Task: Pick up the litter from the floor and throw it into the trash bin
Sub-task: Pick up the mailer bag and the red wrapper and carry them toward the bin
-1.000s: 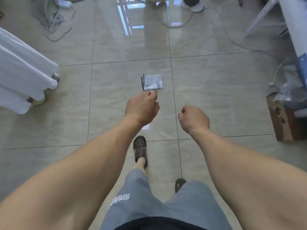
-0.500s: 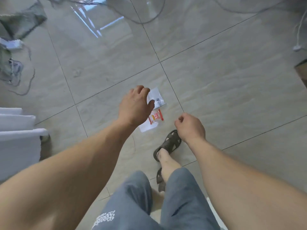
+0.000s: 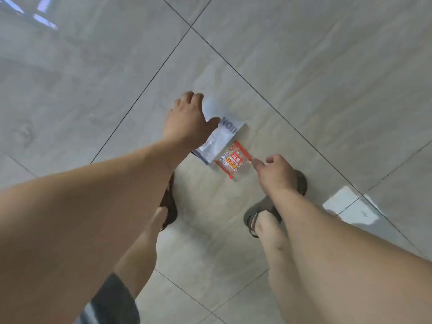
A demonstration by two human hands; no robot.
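I have both hands down at the floor (image 3: 304,66), where the litter lies on one glossy tile close to the grout cross at its far corner. There are two pieces: a flat white plastic bag (image 3: 225,136) with dark lettering, and a small red snack packet (image 3: 233,160) whose upper edge touches or slightly overlaps the bag's nearer edge. My left hand (image 3: 187,123) is spread flat, palm down, over the bag's far-left part, fingers loosely splayed and thumb reaching along it; I cannot tell whether it has gathered any film yet. My right hand (image 3: 274,171) is mostly curled, with the forefinger and thumb drawn to a point at the packet's right-hand corner, touching it or very nearly, but nothing is lifted. To do this well I would pinch that crimped corner firmly, since the slick tile gives no purchase under a flat packet, and with the left I would drag the bag into a bunch, not try to lift it flat. As for containers, the packet looks sealed and full of pale pieces; the bag seems nearly flat, contents unclear. No trash bin is in view.
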